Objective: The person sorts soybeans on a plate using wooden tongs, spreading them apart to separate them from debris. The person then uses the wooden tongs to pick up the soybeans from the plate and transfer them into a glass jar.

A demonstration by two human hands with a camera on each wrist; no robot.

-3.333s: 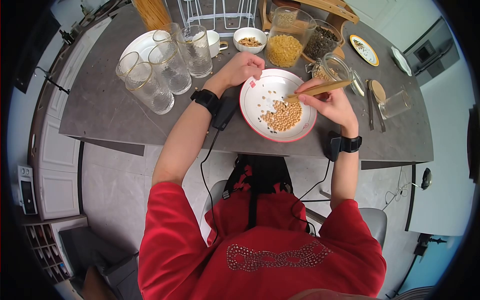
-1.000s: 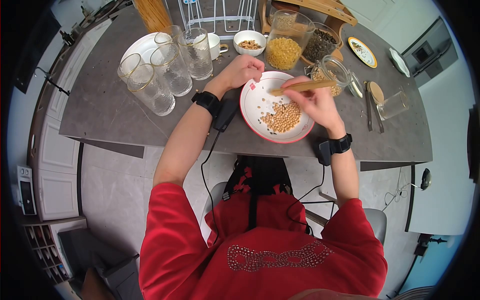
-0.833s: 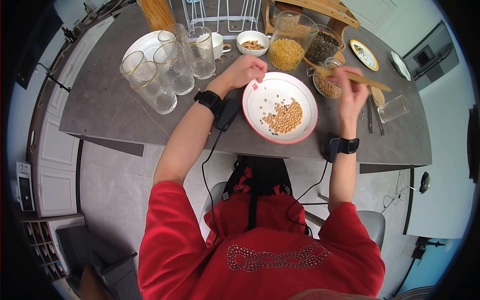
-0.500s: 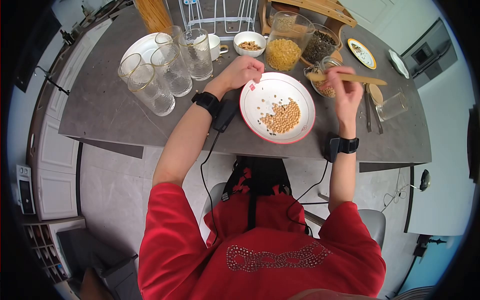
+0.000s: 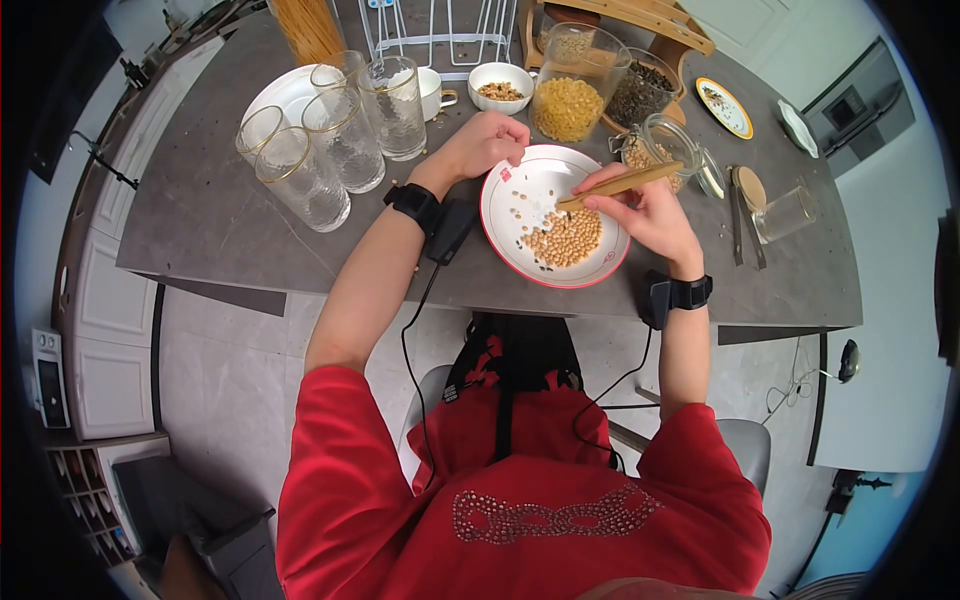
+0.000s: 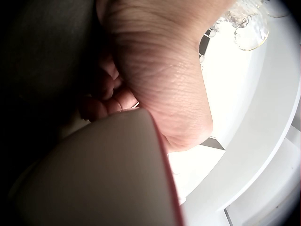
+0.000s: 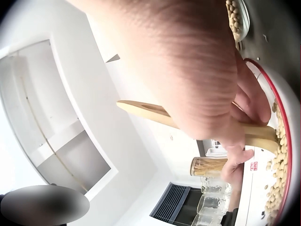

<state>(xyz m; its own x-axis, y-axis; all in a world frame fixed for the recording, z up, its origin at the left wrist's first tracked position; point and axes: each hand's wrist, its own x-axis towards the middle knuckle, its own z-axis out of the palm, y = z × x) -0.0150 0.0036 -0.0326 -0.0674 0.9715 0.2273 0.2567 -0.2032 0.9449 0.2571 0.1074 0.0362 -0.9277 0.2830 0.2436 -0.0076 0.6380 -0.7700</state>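
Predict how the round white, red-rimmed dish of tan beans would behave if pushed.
The rigid-looking dish would likely slide in one piece. Its loose, rounded beans would probably roll about, though the raised rim should keep most in.

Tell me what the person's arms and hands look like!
The left sleeve and right sleeve are short and red. Each wrist wears a black strap with a black boxy gadget, and a thin black cable trails from each one. The left hand and right hand wear no gloves.
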